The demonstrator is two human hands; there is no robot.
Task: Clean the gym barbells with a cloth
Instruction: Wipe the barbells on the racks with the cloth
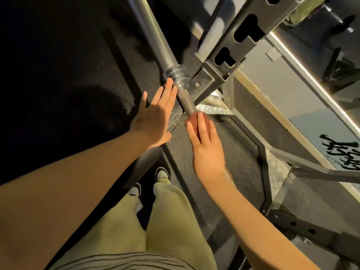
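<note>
A steel barbell runs from the top centre down toward me, resting in a hook of the dark rack upright. Its ringed collar sits just past my fingertips, and a short knurled stretch shows between my hands. My left hand is flat with straight fingers, alongside the bar's left side near the collar. My right hand is also flat, with its fingertips over the bar where the knurled part ends. Neither hand holds anything. No cloth is in view.
The rack's base frame and chequered metal plates lie to the right on speckled rubber flooring. A grey platform with black lettering is at the far right. My legs and shoes stand below the bar.
</note>
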